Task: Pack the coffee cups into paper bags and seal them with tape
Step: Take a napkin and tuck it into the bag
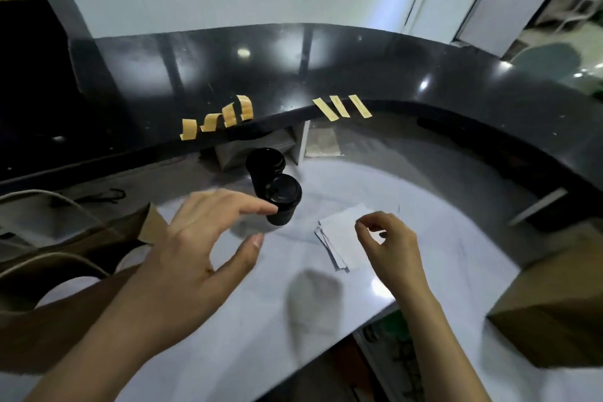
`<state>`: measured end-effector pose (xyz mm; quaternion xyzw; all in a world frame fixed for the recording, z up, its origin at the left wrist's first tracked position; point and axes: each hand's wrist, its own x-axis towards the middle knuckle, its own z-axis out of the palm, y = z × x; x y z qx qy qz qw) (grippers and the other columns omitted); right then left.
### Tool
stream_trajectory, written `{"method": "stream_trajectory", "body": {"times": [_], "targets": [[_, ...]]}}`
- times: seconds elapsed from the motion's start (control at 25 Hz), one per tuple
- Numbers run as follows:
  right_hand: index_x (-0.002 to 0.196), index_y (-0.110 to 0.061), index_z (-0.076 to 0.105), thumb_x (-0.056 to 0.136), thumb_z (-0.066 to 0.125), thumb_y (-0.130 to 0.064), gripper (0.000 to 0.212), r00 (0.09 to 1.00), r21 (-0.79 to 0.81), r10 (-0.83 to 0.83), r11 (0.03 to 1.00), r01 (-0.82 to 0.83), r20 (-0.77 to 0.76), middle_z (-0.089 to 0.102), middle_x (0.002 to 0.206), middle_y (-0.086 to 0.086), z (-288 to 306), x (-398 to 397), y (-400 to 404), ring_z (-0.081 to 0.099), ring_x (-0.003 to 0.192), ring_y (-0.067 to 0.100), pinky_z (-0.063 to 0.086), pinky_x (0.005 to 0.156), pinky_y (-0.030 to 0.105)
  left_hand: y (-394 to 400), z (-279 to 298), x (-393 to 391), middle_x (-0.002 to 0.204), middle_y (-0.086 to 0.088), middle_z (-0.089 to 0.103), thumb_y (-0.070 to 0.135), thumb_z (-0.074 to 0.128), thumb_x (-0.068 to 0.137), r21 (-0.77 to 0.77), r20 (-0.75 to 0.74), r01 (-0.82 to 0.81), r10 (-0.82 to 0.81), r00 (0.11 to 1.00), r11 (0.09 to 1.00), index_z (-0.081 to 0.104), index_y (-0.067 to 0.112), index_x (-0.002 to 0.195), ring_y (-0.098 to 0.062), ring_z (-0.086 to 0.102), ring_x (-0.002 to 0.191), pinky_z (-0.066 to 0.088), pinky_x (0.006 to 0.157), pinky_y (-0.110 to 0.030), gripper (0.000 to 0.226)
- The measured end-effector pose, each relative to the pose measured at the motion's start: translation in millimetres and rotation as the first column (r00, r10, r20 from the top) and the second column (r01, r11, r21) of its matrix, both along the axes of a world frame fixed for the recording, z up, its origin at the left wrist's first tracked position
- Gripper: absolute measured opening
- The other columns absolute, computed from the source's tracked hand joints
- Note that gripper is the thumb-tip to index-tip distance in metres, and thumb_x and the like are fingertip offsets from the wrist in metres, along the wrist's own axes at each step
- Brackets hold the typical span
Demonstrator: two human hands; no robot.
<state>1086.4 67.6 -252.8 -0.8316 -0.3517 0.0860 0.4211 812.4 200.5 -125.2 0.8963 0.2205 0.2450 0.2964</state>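
Spread wide, the grip of the left hand [192, 238] reaches toward the nearer coffee cup [283, 199], forefinger tip just at its side and thumb still apart below, so nothing is held yet. The right hand [388, 245] hovers at about four o'clock from that cup, fingers loosely curled over a small stack of white paper slips [342, 238]; its thumb and forefinger are close together, but whether they pinch anything cannot be made out. Both cups stand upright on the pale tabletop [424, 254], long axes vertical, black lids facing up, with the second cup [265, 166] touching or just behind the first at eleven o'clock. An open brown paper bag [98, 238] lies at nine o'clock from the cups, its mouth gaping toward the person, with pale round shapes showing inside, possibly cups already packed. Yellow tape strips [225, 116] hang from the edge of the dark raised counter [293, 68] at twelve o'clock, and three more strips [342, 106] sit at one o'clock. Judging by this, the step in hand is picking up a cup for bagging. The next move calls for closing thumb and fingers round the cup's wall below the lid, keeping it vertical while carrying it to nine o'clock, and lowering it base-first into the bag.
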Motion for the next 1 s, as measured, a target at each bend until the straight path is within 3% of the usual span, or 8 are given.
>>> {"method": "stream_trajectory", "body": {"times": [0.12,0.24,0.48,0.56,0.64,0.72,0.84,1.0], "targets": [[0.096,-0.03,0.069,0.092,0.069,-0.022,0.009,0.999,-0.087,-0.052,0.995,0.052,-0.002,0.067,0.096,-0.021,-18.9,6.3,-4.5,0.06,0.097,0.007,0.046,0.082,0.025,-0.9,-12.5,17.2,0.12,0.029,0.055,0.046,0.047,0.094,-0.044,-0.048,0.058,-0.06,0.997,0.997,0.056,0.046,0.12,-0.002,0.05,0.118,0.04,0.089,-0.012,0.027],[0.101,-0.028,0.067,0.091,0.069,-0.021,0.013,0.998,-0.197,-0.046,0.979,0.053,0.038,0.066,0.1,-0.016,-40.6,7.7,-1.1,0.059,0.097,0.009,0.039,0.074,0.014,-0.9,-27.1,31.3,0.12,0.027,0.056,0.042,0.051,0.096,-0.087,-0.079,0.101,-0.108,0.991,0.991,0.057,0.044,0.12,-0.009,0.049,0.122,0.034,0.096,-0.011,0.025],[0.108,-0.02,0.065,0.08,0.079,-0.034,0.035,0.981,-0.397,0.005,0.915,0.073,0.192,0.063,0.101,-0.003,-86.0,5.5,17.9,0.057,0.09,0.025,0.037,0.07,0.034,1.9,-50.0,49.9,0.12,0.031,0.056,0.038,0.053,0.095,-0.139,-0.134,0.134,-0.153,0.979,0.981,0.059,0.043,0.118,-0.003,0.048,0.122,0.031,0.093,-0.006,0.024],[0.106,-0.015,0.065,0.074,0.083,-0.028,0.039,0.974,-0.448,0.026,0.891,0.08,0.227,0.063,0.096,0.001,-100.1,5.9,17.9,0.057,0.083,0.029,0.038,0.067,0.035,3.9,-55.7,52.4,0.121,0.031,0.056,0.04,0.052,0.095,-0.154,-0.148,0.138,-0.161,0.976,0.978,0.058,0.044,0.118,-0.004,0.048,0.122,0.032,0.095,-0.008,0.024],[0.091,-0.013,0.064,0.069,0.082,-0.014,0.029,0.955,-0.485,0.046,0.868,0.107,0.293,0.062,0.083,0.002,-111.9,7.0,14.0,0.054,0.07,0.03,0.037,0.058,0.034,5.4,-60.0,54.5,0.121,0.031,0.056,0.039,0.052,0.096,-0.166,-0.16,0.136,-0.162,0.974,0.977,0.058,0.044,0.118,-0.003,0.047,0.123,0.032,0.096,-0.008,0.024],[0.075,-0.012,0.061,0.064,0.078,-0.004,0.022,0.939,-0.498,0.056,0.857,0.129,0.34,0.059,0.07,0.001,-115.5,8.2,11.8,0.049,0.058,0.029,0.029,0.054,0.031,5.7,-62.1,56.9,0.121,0.032,0.056,0.037,0.056,0.098,-0.175,-0.165,0.129,-0.158,0.973,0.976,0.058,0.044,0.117,-0.001,0.046,0.123,0.031,0.094,-0.006,0.021],[0.068,-0.012,0.063,0.072,0.071,0.002,0.018,0.93,-0.441,0.02,0.884,0.155,0.368,0.059,0.063,0.001,-115.5,15.1,12.1,0.048,0.053,0.028,0.027,0.057,0.03,5.4,-62.7,58.6,0.121,0.032,0.056,0.035,0.056,0.098,-0.167,-0.173,0.135,-0.164,0.971,0.977,0.058,0.044,0.117,-0.001,0.046,0.123,0.031,0.094,-0.005,0.021],[0.086,-0.009,0.064,0.072,0.065,0.015,0.028,0.902,-0.345,-0.014,0.921,0.179,0.431,0.054,0.06,0.005,-106.7,19.0,14.2,0.034,0.05,0.028,0.026,0.054,0.031,6.9,-62.7,56.5,0.12,0.031,0.057,0.036,0.053,0.095,-0.172,-0.173,0.131,-0.161,0.972,0.976,0.059,0.042,0.117,-0.005,0.048,0.121,0.031,0.093,-0.006,0.023]]}}
